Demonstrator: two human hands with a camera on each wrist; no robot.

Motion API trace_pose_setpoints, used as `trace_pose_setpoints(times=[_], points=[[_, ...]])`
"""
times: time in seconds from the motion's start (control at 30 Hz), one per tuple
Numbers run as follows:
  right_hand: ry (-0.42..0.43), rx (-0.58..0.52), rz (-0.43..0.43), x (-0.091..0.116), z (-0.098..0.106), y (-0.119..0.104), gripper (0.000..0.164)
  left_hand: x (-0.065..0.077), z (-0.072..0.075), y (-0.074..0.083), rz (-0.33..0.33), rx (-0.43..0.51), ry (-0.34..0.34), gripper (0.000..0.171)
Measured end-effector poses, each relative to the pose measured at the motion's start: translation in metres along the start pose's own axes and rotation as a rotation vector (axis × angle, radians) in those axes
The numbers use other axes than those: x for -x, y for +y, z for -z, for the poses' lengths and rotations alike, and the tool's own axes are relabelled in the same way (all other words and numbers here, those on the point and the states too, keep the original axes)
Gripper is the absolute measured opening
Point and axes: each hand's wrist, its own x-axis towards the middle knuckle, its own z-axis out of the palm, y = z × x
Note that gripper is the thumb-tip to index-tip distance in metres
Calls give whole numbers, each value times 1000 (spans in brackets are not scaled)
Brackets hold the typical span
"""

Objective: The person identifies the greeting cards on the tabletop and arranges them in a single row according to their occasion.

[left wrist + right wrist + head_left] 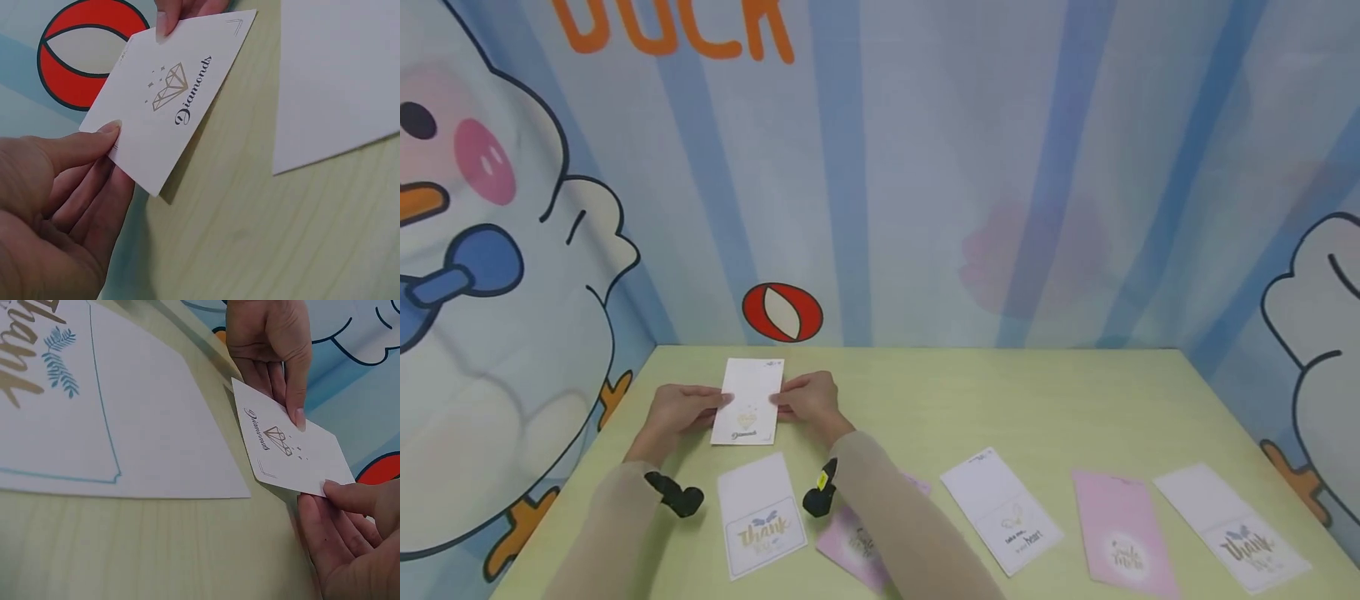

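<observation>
Five cards (763, 517) seem already set out along the frame's bottom, while beyond them, left of centre, the diamond card (748, 392) is not yet released, its sides pinched closely by left hand (681, 408) and right hand (812, 396).

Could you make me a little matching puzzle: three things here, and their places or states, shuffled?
1. White rectangular paper card with gold diamond
2. Red-and-white printed oval
3. Beige right sleeve

A. Partly covering a pink rectangular paper card in the head view
B. Pinched by the left hand and right hand
C. On the blue-striped backdrop

Pairs: 1-B; 2-C; 3-A
</observation>
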Motion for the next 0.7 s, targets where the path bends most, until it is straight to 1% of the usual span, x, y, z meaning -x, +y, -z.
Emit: trace_pose_setpoints(times=[0.13, 0.2, 0.27, 0.37, 0.5, 0.6, 0.7], points=[[28, 63, 15, -5, -5, -1, 15, -4, -6, -1, 38, 3, 45, 56], [46, 117, 44, -6, -7, -1, 15, -5, -8, 0, 41, -3, 62, 54], [66, 184, 77, -6, -9, -2, 17, -4, -7, 1, 32, -20, 76, 51], [92, 303, 142, -5, -11, -2, 20, -3, -7, 2, -2, -69, 92, 47], [111, 412, 205, -2, -11, 0, 26, -1, -8, 4, -36, -132, 103, 42], [109, 445, 236, 1, -10, 2, 28, 1, -9, 5, -41, -145, 108, 40], [104, 476, 249, 3, -11, 3, 30, 2, -9, 5, -38, -159, 110, 39]])
